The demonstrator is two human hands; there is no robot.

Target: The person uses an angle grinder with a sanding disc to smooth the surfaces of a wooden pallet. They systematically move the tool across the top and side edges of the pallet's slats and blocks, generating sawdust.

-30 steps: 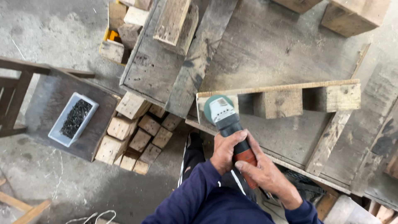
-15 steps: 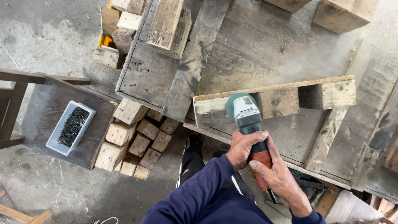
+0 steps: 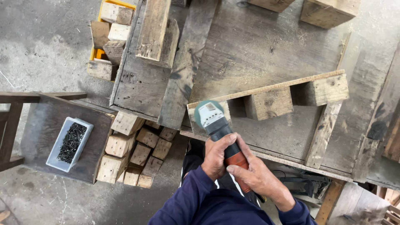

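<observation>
Grip: both hands clenched on one angle grinder [image 3: 216, 125]. Left hand [image 3: 217, 156] wraps the dark body just behind the head; right hand [image 3: 256, 177] closes over the orange rear grip, fingers overlapping the left.

Head view, only view. Grinder lies near frame centre, head pointing to 11 o'clock. Its green guard sits at the left end of a wooden pallet section [image 3: 271, 98], touching or just off the end block; contact point is hidden under the guard, cannot say which. Faint pale dust on the board at 1 o'clock from the head.

Progress, judged: work is at this left end only. The pallet section's top slat and three blocks look whole, none detached, so most appears left to do.

Surroundings: loose wooden blocks [image 3: 133, 150] piled at 9 o'clock from the hands. Farther out at 9 o'clock, a tray of dark nails [image 3: 70, 143] on a dark stool [image 3: 96, 158]. Yellow crate [image 3: 98, 52] with offcuts at 10 o'clock. Dark blue sleeves at 6 o'clock.
</observation>
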